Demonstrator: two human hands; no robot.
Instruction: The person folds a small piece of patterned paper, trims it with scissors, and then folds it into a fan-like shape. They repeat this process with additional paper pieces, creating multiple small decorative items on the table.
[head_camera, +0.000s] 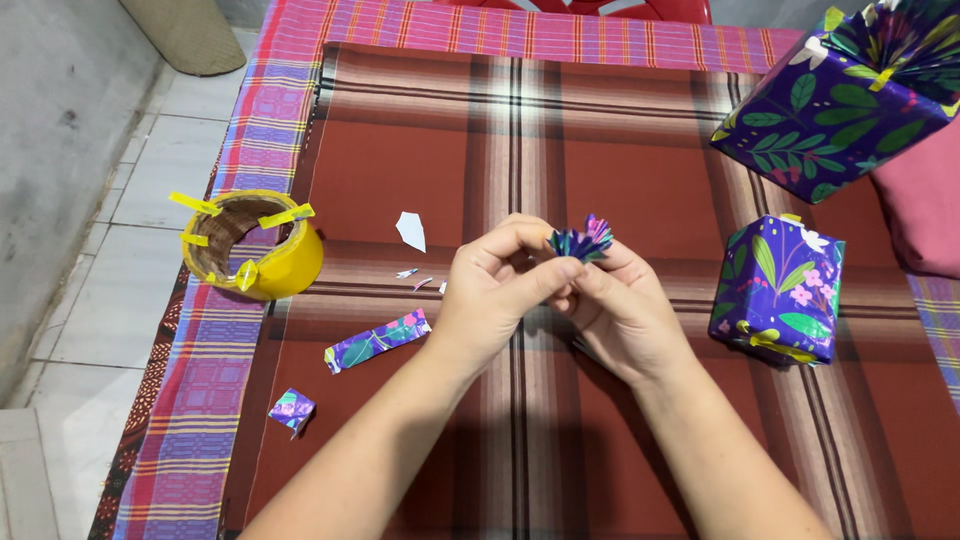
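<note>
Both the left hand and right hand pinch shut on a small pleated paper fan, apparently keeping its folds gathered, tape roll left of the grip.

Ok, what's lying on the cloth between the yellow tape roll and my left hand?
In the head view, a white paper scrap and tiny paper bits lie between the yellow tape roll and the left hand.

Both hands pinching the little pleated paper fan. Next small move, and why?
Probably reach the left hand to the yellow tape roll for a pre-cut strip. The paper fan is pinched by both hands, right hand under it, with nothing visibly binding its base; strips already hang on the roll's rim.
</note>
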